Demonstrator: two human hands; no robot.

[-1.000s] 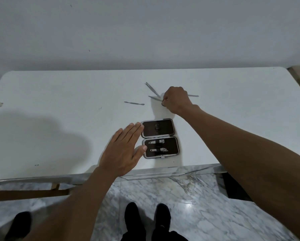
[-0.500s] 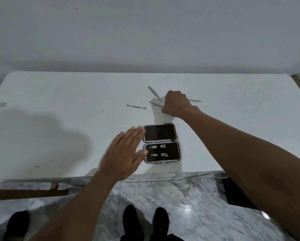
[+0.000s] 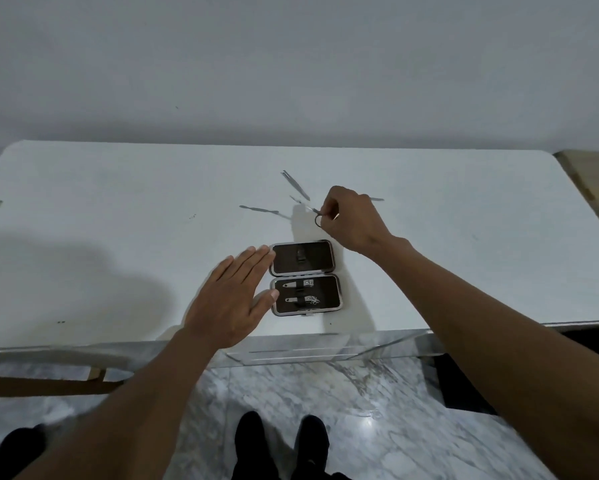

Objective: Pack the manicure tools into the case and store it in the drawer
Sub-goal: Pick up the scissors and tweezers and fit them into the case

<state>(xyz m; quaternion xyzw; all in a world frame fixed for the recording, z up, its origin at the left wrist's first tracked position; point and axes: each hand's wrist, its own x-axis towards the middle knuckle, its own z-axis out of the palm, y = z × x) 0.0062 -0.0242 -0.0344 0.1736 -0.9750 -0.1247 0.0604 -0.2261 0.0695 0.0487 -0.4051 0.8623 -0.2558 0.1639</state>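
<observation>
From the head view you are partway through packing: the case (image 3: 305, 277) lies open near the table's (image 3: 83, 237) front edge with two small tools already strapped into its near half and its far half holding only an empty strap, while tweezers (image 3: 295, 184), a flat pusher (image 3: 258, 209) and another thin tool (image 3: 376, 199) lie loose behind it. Your right hand (image 3: 351, 220) is pinched closed on small scissors (image 3: 317, 216), lifting them just off the table, and your left hand (image 3: 232, 299) lies flat and open, fingertips against the case's left edge. By my reading, the scissors and loose tools remain to be packed, then closing and storing; the clear drawer (image 3: 308, 348) below the edge looks closed.
</observation>
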